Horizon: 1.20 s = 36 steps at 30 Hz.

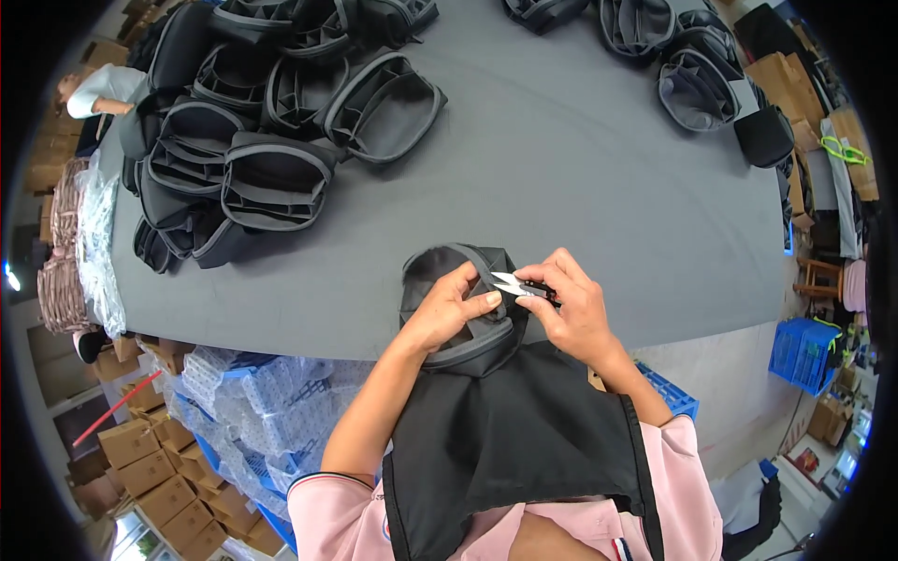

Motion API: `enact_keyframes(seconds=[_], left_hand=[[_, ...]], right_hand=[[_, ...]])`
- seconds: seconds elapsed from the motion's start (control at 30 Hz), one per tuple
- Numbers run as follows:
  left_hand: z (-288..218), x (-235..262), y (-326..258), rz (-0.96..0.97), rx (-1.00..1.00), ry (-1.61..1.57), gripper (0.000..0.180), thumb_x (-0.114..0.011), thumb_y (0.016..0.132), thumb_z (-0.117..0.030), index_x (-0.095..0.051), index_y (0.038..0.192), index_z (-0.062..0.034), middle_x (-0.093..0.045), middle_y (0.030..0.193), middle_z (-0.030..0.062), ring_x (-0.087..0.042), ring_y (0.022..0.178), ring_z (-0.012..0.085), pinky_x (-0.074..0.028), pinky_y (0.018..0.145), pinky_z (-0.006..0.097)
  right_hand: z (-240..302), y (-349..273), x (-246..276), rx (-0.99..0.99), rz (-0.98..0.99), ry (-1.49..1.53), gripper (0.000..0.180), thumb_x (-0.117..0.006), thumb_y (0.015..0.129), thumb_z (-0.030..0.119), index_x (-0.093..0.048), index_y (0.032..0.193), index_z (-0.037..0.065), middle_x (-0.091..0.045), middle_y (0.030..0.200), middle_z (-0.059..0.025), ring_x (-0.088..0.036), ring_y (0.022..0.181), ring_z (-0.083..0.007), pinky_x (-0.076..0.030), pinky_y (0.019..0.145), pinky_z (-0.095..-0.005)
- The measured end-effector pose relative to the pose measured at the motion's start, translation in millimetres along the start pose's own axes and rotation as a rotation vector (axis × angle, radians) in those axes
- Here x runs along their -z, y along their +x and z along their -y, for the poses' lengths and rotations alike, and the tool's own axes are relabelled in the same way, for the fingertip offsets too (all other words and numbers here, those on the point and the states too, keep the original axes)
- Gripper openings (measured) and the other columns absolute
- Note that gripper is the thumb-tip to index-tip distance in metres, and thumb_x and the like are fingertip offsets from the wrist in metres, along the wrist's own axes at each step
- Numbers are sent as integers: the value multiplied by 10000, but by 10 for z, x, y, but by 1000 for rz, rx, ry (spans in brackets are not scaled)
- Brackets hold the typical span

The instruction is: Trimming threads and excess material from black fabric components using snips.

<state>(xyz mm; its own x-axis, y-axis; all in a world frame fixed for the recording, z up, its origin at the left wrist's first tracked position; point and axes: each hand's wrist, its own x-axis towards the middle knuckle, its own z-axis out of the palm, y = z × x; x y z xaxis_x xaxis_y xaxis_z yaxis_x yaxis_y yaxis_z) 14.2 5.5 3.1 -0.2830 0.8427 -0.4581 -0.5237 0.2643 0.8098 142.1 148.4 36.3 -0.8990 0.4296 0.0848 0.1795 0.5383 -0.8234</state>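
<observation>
A dark grey zippered pouch (458, 348) lies open at the near edge of the table, right in front of me. My left hand (451, 309) reaches into its opening, with thumb and fingers pinching the rim on the right side. In my right hand (572, 304) is a pair of small thread snips (520, 286) with black handles and bright pointed blades. The blades are parted, and their tips lie at the pouch rim close to my left fingers. Whether a thread is between them is too small to tell.
Several similar open pouches (277, 182) are heaped at the left of the grey table (561, 168). More pouches (697, 89) lie at the far right. Blue crates with bubble wrap (271, 402) stand below the table's near left edge. Another person (103, 92) is at the far left.
</observation>
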Motion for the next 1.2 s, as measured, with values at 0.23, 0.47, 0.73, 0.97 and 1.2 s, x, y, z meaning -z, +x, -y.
enact_keyframes(seconds=[0.23,0.47,0.73,0.97,1.2], left_hand=[[-16,26,27,2,22,16,290,-613,829,-78,-523,1097,-14,-562,1028,26,-507,916,98,-424,801,258],[-85,16,28,16,50,1,329,-604,831,-62,-511,1141,-2,-562,1082,45,-511,982,116,-423,849,271],[-63,44,47,-37,0,13,329,-609,841,-91,-507,1142,-5,-567,1094,53,-522,1001,124,-423,870,275],[-32,72,17,-142,-87,-48,304,-586,879,-148,-487,1127,-3,-575,1046,52,-525,961,110,-425,845,260],[-68,47,31,-130,-97,-88,299,-567,888,-139,-483,1144,-11,-565,1055,36,-508,982,102,-407,861,255]], right_hand=[[-30,59,-59,-31,-7,14,215,-668,711,97,-613,915,62,-503,798,-38,-541,595,-189,-438,520,-298],[-70,82,-93,136,-74,-113,202,-679,690,67,-632,886,67,-514,745,-39,-541,579,-198,-434,520,-299],[-97,-1,-147,23,-167,69,189,-678,685,12,-645,868,45,-503,718,-47,-515,564,-176,-420,529,-263],[-163,-220,-64,-198,-61,296,215,-665,711,5,-631,922,12,-501,802,-53,-496,664,-133,-404,563,-240],[-138,-195,-171,-144,-20,293,247,-677,693,7,-630,934,24,-514,801,-52,-509,676,-146,-412,576,-253]])
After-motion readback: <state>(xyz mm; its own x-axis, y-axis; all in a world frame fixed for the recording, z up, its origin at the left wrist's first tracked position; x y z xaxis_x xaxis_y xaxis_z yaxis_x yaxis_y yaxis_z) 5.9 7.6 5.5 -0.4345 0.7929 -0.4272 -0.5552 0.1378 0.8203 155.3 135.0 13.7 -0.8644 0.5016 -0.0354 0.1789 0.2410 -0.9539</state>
